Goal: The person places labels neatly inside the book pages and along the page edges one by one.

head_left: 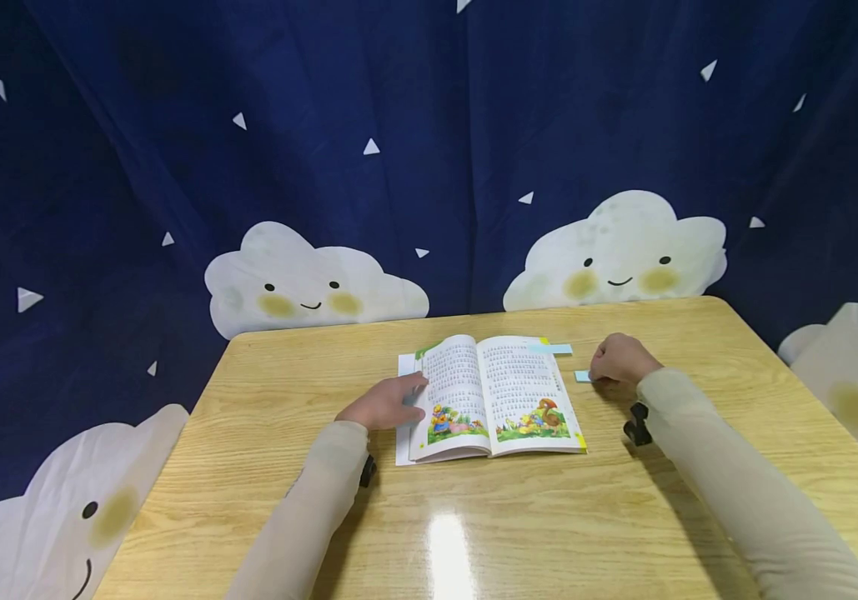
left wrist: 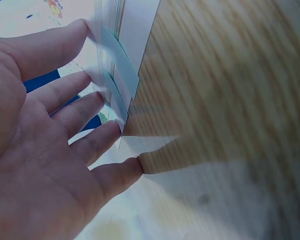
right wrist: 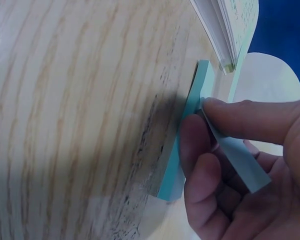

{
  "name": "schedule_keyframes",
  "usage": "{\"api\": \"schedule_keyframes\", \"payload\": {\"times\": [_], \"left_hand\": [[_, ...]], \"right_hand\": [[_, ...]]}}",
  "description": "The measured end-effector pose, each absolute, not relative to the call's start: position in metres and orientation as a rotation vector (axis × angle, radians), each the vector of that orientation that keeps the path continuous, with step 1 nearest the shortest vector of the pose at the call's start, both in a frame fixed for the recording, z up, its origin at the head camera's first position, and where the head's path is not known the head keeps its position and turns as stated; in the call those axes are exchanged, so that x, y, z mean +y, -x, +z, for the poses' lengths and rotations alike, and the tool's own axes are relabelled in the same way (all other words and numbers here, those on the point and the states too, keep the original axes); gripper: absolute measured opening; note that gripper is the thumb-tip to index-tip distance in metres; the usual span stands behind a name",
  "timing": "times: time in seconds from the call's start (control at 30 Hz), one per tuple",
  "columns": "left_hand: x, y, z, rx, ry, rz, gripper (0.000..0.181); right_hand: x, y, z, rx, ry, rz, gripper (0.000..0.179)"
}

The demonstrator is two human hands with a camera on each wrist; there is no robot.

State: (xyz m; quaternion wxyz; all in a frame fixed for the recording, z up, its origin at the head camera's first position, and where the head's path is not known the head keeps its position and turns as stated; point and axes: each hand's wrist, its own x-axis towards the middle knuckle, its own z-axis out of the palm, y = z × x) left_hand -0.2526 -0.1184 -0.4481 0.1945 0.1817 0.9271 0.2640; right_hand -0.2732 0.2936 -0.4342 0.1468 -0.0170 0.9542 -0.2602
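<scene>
An open picture book [head_left: 522, 387] lies on the table, its lines of text above coloured drawings. My left hand [head_left: 387, 402] rests at the left page edge with fingers spread and fairly straight, fingertips right at the pages. Two pale blue paper strips [left wrist: 124, 62] stick out from that edge in the left wrist view. Right of the book, my right hand [head_left: 621, 358] pinches one light blue sticky strip [right wrist: 244, 164] between thumb and forefinger. Beneath those fingers is the pad of sticky strips [right wrist: 170, 175] on the table. Another blue strip [head_left: 559, 349] juts out from the right page near its top.
The wooden table [head_left: 293, 375] extends around the book, with a bright light reflection near its front. Behind it hangs a dark blue curtain [head_left: 398, 192] printed with clouds and small triangles. Black wrist devices [head_left: 637, 425] sit under the sleeves.
</scene>
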Motion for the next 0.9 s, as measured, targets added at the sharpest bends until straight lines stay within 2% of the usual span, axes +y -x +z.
{"api": "schedule_keyframes", "payload": {"times": [0.2,0.9], "left_hand": [[-0.1174,0.2523,-0.4474,2.608,-0.514,0.742,0.059],[-0.1172,0.2538,-0.4499,2.609,-0.509,0.727,0.059]], "right_hand": [[0.2938,0.2724,-0.4332,2.735,0.047,-0.761,0.028],[0.2964,0.2761,-0.4353,2.715,0.024,-0.765,0.021]]}}
